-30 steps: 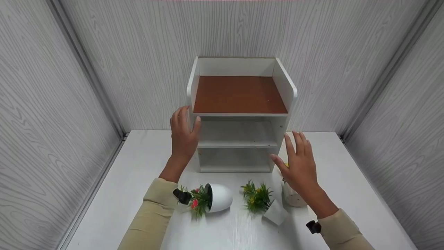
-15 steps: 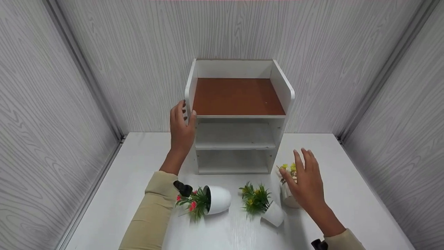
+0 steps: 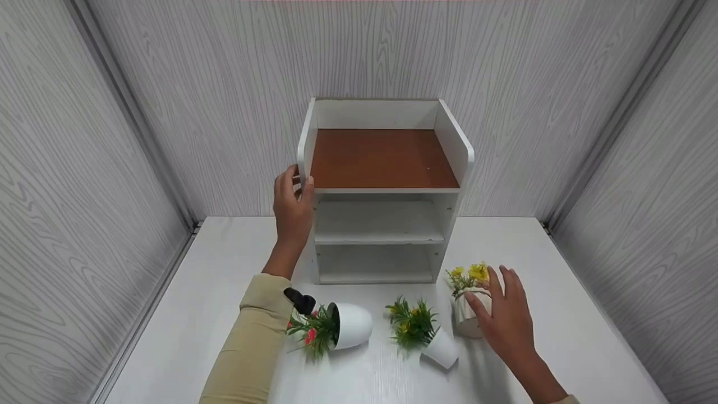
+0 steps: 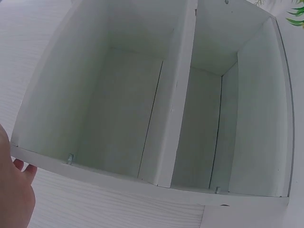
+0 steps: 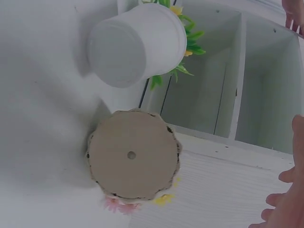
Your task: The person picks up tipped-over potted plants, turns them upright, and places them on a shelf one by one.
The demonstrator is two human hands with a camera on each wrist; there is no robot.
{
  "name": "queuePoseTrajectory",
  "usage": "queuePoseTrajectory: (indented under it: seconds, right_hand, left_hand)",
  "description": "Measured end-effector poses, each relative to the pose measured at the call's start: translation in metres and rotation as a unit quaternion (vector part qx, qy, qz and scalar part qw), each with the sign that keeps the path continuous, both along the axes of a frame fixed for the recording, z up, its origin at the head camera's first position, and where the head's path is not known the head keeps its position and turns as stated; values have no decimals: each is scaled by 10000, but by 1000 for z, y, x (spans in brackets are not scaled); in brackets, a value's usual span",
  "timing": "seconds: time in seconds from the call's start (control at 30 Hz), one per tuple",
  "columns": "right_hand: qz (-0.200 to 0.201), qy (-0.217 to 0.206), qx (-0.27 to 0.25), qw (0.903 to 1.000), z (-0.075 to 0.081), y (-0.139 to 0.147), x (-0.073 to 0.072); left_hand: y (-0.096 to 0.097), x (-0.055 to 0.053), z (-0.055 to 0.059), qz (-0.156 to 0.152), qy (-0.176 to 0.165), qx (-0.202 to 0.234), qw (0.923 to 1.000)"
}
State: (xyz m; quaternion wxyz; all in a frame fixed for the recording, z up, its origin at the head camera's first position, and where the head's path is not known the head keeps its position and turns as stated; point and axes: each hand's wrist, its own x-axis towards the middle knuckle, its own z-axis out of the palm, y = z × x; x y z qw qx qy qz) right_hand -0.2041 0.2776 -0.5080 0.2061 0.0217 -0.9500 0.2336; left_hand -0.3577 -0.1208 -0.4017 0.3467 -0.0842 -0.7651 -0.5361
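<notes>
Shelf: white with a brown top, the shelf stands upright at the back of the table, two compartments facing forward.
Left hand: the left hand grips the front edge of the shelf's left side, thumb in front, fingers outside.
Right hand: the right hand grasps nothing, fingers loosely spread beside the cream pot.
Cream pot: on its side, right of the shelf's foot, yellow flowers pointing away from the person.
In front of the shelf: the small pot and the big pot lie on their sides, both between shelf and person.
Hidden: the right hand covers part of the cream pot in the head view; the left sleeve reaches close to the big pot's pink flowers. The right sleeve is mostly cut off.
Right wrist view only: the cream pot's scalloped base with its central hole.
Left wrist view: a metal peg near the front edge inside a compartment; leaf tips cut off at the upper right corner.
</notes>
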Motion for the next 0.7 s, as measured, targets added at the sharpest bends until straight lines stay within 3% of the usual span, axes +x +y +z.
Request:
queuePoseTrajectory:
  seconds: [0.27,0.53,0.7]
  right_hand:
    - [-266,-746,-332,9963,-21,10,4]
    - [-524,-1734,-868,9796,-36,16,-2]
    - [-558,-1894,-1148,9736,-46,17,-5]
  left_hand:
    - [-2,-6,-2,28,36,43,10000]
    - [-1,-6,-2,40,-61,38,10000]
    - [-1,-7,-2,42,-122,-2,9999]
